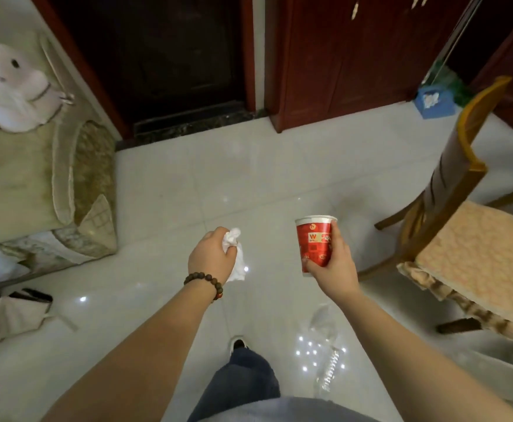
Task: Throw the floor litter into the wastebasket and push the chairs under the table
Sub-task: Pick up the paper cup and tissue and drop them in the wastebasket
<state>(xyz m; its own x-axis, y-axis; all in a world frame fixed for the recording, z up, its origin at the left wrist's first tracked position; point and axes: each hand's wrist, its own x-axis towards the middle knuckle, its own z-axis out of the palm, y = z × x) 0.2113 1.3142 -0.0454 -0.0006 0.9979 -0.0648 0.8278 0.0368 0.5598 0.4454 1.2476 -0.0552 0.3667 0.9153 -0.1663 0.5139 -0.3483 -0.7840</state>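
Litter is already up off the floor and split between the two hands, which looks like a way to carry both pieces in one trip. The left hand [211, 254], with a bead bracelet [204, 284] at the wrist, has its fingers curled round a crumpled white tissue [236, 255], bunched tight so nothing trails loose. The right hand [333, 263] wraps thumb and fingers round a red paper cup [313, 243], held upright with its mouth up, probably so any dregs stay inside. Both are held out in front above the pale tiled floor [218, 184]. No wastebasket shows in view, so it must lie elsewhere. What looks like clear plastic wrapping [325, 345] lies on the tiles near the right forearm, likely more litter. A wooden chair [462, 226] with a cushion stands at right, pulled out; its table is not visible.
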